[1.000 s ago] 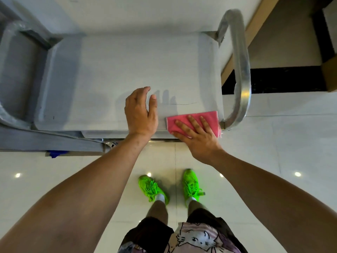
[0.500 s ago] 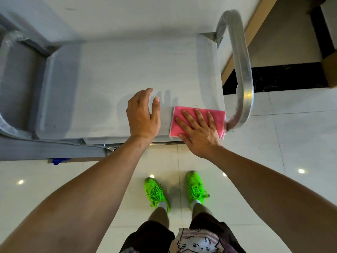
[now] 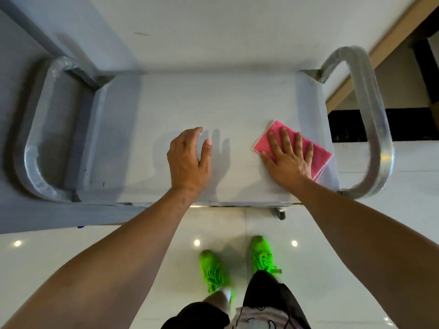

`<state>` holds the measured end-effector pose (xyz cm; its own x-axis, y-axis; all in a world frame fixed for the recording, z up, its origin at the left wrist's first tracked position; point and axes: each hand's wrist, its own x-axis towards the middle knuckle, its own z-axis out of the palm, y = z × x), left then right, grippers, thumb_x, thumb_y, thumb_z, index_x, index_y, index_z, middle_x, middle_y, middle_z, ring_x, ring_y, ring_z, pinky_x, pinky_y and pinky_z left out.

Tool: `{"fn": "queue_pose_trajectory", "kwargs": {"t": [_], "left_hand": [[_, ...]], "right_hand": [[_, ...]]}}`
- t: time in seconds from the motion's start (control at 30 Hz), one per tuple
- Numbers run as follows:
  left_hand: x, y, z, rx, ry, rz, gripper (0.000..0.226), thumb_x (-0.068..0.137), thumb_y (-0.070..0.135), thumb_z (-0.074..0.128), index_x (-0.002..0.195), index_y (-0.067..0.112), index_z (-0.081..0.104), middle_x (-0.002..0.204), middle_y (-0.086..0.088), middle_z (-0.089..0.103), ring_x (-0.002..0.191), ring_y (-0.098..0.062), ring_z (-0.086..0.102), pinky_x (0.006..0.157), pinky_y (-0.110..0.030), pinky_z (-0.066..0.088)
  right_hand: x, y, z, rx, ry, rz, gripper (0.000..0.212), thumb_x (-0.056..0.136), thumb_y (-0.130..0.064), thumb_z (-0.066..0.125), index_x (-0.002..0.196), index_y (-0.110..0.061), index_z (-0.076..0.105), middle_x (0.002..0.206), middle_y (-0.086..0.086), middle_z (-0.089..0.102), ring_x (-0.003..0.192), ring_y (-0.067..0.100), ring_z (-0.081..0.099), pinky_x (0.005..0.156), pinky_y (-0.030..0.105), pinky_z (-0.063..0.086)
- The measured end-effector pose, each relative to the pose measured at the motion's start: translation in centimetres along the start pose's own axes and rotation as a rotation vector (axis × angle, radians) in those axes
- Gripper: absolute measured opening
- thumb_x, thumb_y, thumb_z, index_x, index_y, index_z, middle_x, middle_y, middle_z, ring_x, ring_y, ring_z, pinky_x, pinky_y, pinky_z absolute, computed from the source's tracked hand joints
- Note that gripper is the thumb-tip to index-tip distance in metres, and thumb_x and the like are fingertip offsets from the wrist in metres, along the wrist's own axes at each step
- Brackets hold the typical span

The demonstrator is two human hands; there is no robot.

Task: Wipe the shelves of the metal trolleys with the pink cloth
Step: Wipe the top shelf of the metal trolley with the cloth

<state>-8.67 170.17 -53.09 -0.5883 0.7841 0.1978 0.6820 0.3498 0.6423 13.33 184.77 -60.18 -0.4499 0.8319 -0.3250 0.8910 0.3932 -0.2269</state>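
Observation:
The metal trolley's top shelf [image 3: 190,103] lies flat in front of me, pale grey with a raised rim. A folded pink cloth [image 3: 319,156] lies on its right part, near the right edge. My right hand [image 3: 288,157] presses flat on the cloth with fingers spread, covering its middle. My left hand [image 3: 188,160] rests on the bare shelf to the left of the cloth, fingers loosely curled, holding nothing.
Curved steel handles rise at the trolley's left end [image 3: 35,143] and right end [image 3: 370,129]. A castor [image 3: 280,213] shows under the near edge. My feet in green shoes [image 3: 213,269] stand on the glossy tiled floor [image 3: 392,210]. A wall with wooden trim [image 3: 384,41] runs behind.
My right hand has slid the pink cloth away from the shelf's near edge, farther onto the shelf. The view has shifted so the whole trolley top shows. My left hand stays resting on the shelf.

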Motion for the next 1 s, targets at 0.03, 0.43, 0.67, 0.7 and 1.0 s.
{"fn": "queue_pose_trajectory", "kwargs": {"t": [0.03,0.43,0.67,0.7,1.0], "left_hand": [[0.4,-0.3,0.0,0.005,-0.001,0.000,0.046,0.102,0.043,0.041,0.131,0.012,0.060,0.128,-0.006,0.062,0.121,-0.024,0.053,0.102,-0.039,0.043],[8.4,-0.3,4.7,0.031,-0.010,-0.046,0.041,0.100,0.033,0.051,0.129,0.006,0.063,0.127,-0.013,0.064,0.119,-0.032,0.056,0.102,-0.048,0.044],[10.9,-0.5,5.0,0.041,-0.005,-0.116,0.051,0.099,0.044,0.043,0.131,0.009,0.062,0.131,-0.011,0.063,0.124,-0.030,0.054,0.105,-0.045,0.042],[11.0,-0.8,4.7,0.048,0.000,-0.117,0.053,0.099,0.046,0.042,0.130,0.009,0.063,0.130,-0.012,0.063,0.123,-0.031,0.055,0.105,-0.044,0.043],[10.5,-5.9,-0.4,0.138,0.145,-0.192,0.042,0.100,0.039,0.049,0.127,0.010,0.063,0.124,-0.011,0.065,0.114,-0.029,0.059,0.096,-0.042,0.047]], "right_hand": [[0.8,-0.2,-0.2,0.008,-0.002,0.020,0.068,0.091,-0.081,0.000,0.151,-0.057,-0.021,0.164,-0.019,-0.026,0.155,0.026,-0.022,0.114,0.052,-0.026],[14.4,-1.0,-4.4,0.070,0.026,0.107,0.070,0.091,-0.080,-0.004,0.153,-0.052,-0.021,0.169,-0.013,-0.019,0.154,0.025,-0.024,0.118,0.052,-0.025],[18.0,-3.6,-5.2,0.023,0.034,0.061,0.078,0.089,-0.080,-0.003,0.158,-0.045,-0.012,0.171,-0.008,-0.015,0.155,0.031,-0.022,0.114,0.054,-0.026],[18.1,-4.3,-5.1,0.010,0.031,0.041,0.078,0.090,-0.080,-0.003,0.159,-0.045,-0.012,0.171,-0.008,-0.016,0.154,0.032,-0.022,0.114,0.055,-0.026],[19.2,-17.4,-2.7,-0.079,-0.035,-0.328,0.072,0.096,-0.074,0.003,0.160,-0.043,-0.008,0.170,-0.007,-0.019,0.154,0.031,-0.024,0.118,0.057,-0.024]]}}
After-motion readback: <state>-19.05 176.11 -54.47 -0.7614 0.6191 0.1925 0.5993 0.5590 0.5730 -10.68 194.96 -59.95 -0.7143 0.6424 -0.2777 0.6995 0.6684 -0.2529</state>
